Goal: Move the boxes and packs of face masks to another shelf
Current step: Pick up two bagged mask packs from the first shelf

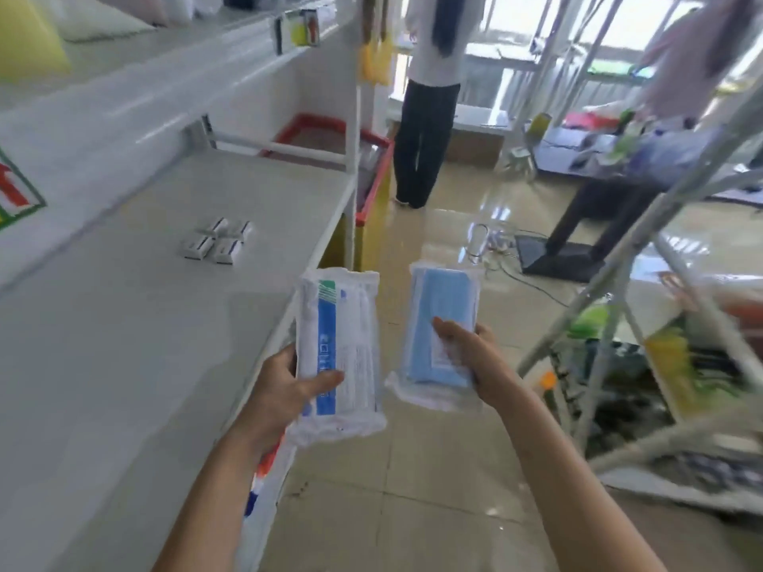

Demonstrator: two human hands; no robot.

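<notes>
Packs of face masks are carried one per hand above the floor, beside the white shelf. Left hand grips the white-and-blue printed pack at its lower half, thumb across the front, fingers curled behind. Right hand pinches the clear pack of blue masks likewise, thumb on the face. Low grips keep both packs upright and visible, probably for placing. Four small boxes lie grouped on the shelf.

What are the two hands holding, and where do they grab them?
Left hand grips the white mask pack near its lower end; right hand grips the blue mask pack likewise.
</notes>
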